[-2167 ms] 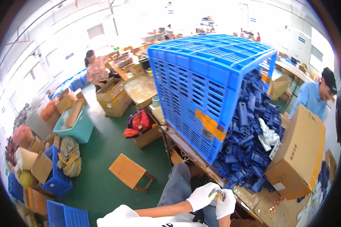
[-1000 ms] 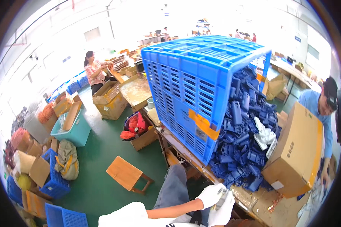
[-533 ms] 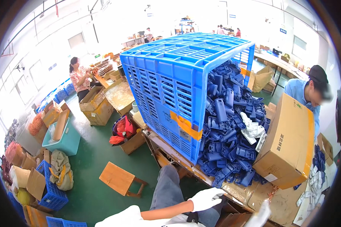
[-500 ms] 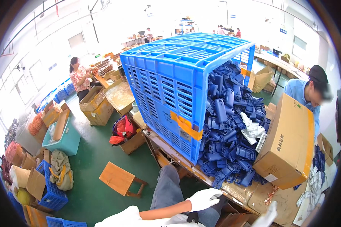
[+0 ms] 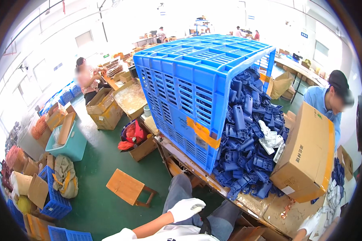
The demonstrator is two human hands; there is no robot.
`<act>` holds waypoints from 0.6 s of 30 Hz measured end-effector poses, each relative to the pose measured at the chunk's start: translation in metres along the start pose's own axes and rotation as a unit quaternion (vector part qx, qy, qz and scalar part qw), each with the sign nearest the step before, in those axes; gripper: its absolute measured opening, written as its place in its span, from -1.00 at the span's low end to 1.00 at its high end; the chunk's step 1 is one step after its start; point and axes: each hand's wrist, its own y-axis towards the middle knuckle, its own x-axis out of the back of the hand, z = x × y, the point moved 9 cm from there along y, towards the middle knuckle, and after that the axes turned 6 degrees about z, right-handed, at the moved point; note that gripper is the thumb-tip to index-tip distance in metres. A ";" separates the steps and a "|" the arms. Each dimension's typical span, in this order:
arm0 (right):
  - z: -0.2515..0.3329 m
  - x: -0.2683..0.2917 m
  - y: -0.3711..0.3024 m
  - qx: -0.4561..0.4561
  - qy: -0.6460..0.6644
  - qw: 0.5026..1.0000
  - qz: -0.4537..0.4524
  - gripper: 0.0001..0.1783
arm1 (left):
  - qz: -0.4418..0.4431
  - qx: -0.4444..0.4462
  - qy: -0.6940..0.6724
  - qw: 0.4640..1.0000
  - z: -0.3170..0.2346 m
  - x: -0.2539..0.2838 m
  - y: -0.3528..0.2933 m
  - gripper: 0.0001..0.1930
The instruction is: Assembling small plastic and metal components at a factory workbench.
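Note:
My left hand (image 5: pixel 186 209), in a white glove, hovers over my lap with its fingers loosely bent and apart, holding nothing. At the lower right, my right hand (image 5: pixel 309 224), also gloved, is at the near edge of a heap of pale grey-white plastic parts (image 5: pixel 330 205). Its fingertips are unclear against those parts, so I cannot tell if it grips one. On the bench, a large blue crate (image 5: pixel 181 96) lies on its side, and dark blue plastic housings (image 5: pixel 245 160) spill out of its open face. A few white housings (image 5: pixel 270 137) rest on that pile.
A cardboard box (image 5: pixel 303 156) stands tilted beside the pile on the workbench (image 5: pixel 265 205); copper-coloured bits (image 5: pixel 286 208) lie before it. A co-worker (image 5: pixel 330 98) bends behind the box. A wooden stool (image 5: pixel 125 186) stands to my left, near a teal bin (image 5: pixel 68 140).
My left hand has drawn back left over my lap, its fingers bending more. My right hand has moved right to the pale parts. The view has shifted slightly.

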 end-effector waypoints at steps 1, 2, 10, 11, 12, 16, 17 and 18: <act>0.023 0.033 -0.024 0.093 0.077 0.985 -0.121 -0.58 | -0.012 0.004 0.001 1.000 -0.001 0.004 -0.001 -0.78; 0.041 0.055 -0.049 0.182 0.148 0.943 -0.235 -0.71 | -0.040 -0.037 0.047 0.997 -0.009 0.011 0.003 -0.79; 0.157 0.129 -0.156 0.271 0.358 0.891 -0.064 -0.85 | -0.087 -0.143 0.050 0.985 -0.104 0.028 0.053 -0.77; 0.158 0.128 -0.160 0.279 0.367 0.886 -0.053 -0.87 | -0.098 -0.179 0.124 0.971 -0.126 0.026 0.063 -0.77; 0.159 0.124 -0.161 0.271 0.337 0.901 -0.032 -0.86 | -0.110 -0.204 0.129 0.964 -0.141 0.021 0.078 -0.77; 0.149 0.115 -0.168 0.257 0.316 0.913 0.010 -0.85 | -0.176 -0.402 0.203 0.875 -0.219 -0.003 0.143 -0.79; 0.144 0.116 -0.170 0.248 0.312 0.917 0.005 -0.85 | -0.202 -0.412 0.257 0.851 -0.229 -0.007 0.170 -0.79; 0.138 0.115 -0.177 0.275 0.331 0.903 -0.001 -0.85 | -0.191 -0.370 0.304 0.857 -0.238 -0.014 0.202 -0.79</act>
